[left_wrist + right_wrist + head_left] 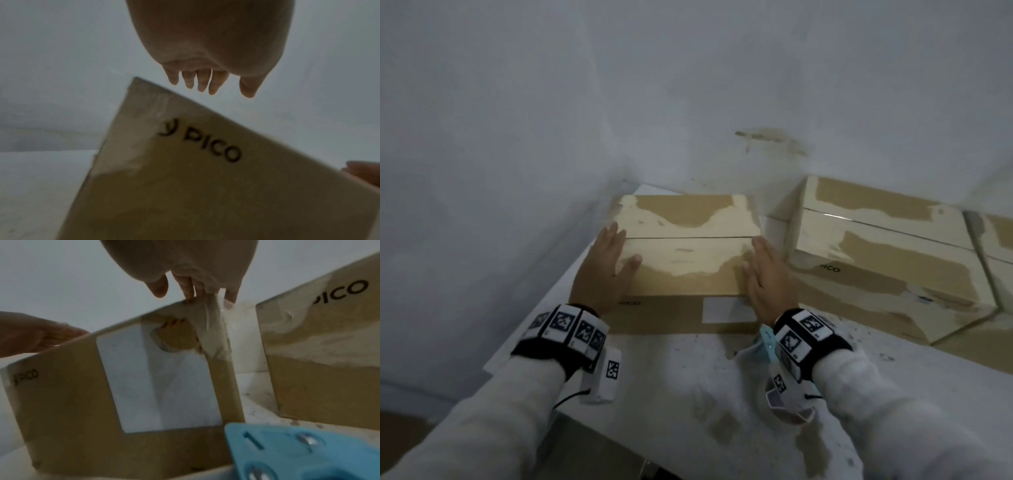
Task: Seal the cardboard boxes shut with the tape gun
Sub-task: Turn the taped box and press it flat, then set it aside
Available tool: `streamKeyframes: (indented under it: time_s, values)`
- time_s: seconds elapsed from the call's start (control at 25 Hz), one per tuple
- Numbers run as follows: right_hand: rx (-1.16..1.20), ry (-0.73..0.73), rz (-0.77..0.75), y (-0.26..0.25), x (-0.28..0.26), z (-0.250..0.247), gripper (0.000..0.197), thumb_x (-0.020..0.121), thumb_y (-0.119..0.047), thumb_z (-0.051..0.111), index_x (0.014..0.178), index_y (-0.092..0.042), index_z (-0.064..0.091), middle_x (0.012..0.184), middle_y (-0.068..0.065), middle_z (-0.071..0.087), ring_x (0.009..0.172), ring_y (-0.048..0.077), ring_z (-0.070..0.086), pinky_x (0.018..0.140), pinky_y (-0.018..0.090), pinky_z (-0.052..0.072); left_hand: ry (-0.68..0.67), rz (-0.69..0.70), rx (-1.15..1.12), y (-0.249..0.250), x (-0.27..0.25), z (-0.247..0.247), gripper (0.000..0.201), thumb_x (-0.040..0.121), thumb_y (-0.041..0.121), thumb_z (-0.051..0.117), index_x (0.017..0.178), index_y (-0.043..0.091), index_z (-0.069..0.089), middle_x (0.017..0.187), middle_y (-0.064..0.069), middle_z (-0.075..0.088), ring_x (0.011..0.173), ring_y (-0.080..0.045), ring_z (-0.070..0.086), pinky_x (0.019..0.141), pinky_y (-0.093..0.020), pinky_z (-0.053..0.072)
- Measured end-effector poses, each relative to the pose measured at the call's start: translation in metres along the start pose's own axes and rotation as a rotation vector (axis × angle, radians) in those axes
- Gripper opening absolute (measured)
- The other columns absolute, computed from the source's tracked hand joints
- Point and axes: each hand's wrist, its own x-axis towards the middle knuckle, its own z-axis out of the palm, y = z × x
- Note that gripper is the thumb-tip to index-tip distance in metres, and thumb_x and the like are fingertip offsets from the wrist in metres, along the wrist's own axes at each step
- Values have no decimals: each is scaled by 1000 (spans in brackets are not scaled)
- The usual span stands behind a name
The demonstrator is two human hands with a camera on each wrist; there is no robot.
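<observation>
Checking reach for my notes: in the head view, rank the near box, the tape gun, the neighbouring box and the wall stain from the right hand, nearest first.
From the right hand:
1. Near box, touched, at its left.
2. Tape gun, under the wrist.
3. Neighbouring box, to the right.
4. Wall stain, beyond.

A brown box (688,253) sits in the table's corner, flaps closed along an untaped seam, a second box (887,253) just right, the blue tape gun (768,346) lying near.
</observation>
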Motion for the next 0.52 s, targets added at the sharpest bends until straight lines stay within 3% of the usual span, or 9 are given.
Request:
streamKeyframes:
  time_s: [0.08, 0.2, 0.32, 0.4, 0.52]
  values:
    - [-54, -40, 34, 4, 1, 9, 64, 92, -40, 26, 146, -5, 26, 155, 13, 26, 145, 25, 20, 116, 35, 16, -141, -73, 100, -15, -3, 5, 76, 90, 52, 30, 148, 4, 19, 160, -10, 5, 148, -22, 1, 120, -37, 7]
    - [-25, -35, 66, 5, 1, 11, 68, 91, -42, 24, 146, -3, 23, 156, 14, 23, 145, 25, 18, 115, 30, 12, -138, -173, 80, -17, -4, 12, 78, 94, 54, 32, 149, 4, 11, 160, -11, -3, 148, -22, -3, 119, -38, 12]
    - [46, -16, 106, 4, -4, 11, 67, 90, -40, 28, 146, -3, 24, 155, 15, 25, 144, 25, 21, 115, 31, 15, -77, -237, -10, -14, -2, 10, 74, 95, 45, 39, 149, 3, 11, 160, -11, 3, 148, -23, 8, 118, -36, 15]
    - [203, 60, 171, 1, -4, 10, 61, 92, -35, 36, 144, -5, 29, 150, 14, 35, 138, 25, 33, 111, 31, 26, -84, -259, -97, -17, 1, 8, 74, 95, 43, 44, 150, 6, 12, 160, -10, 6, 146, -24, 15, 117, -37, 19]
    - [483, 108, 360, -5, 1, 2, 51, 98, -17, 43, 146, -9, 28, 148, 6, 38, 130, 13, 37, 99, 21, 29, -157, -213, -250, -34, 10, -1, 69, 89, 37, 56, 146, 11, 26, 152, -10, 30, 138, -28, 34, 112, -44, 32]
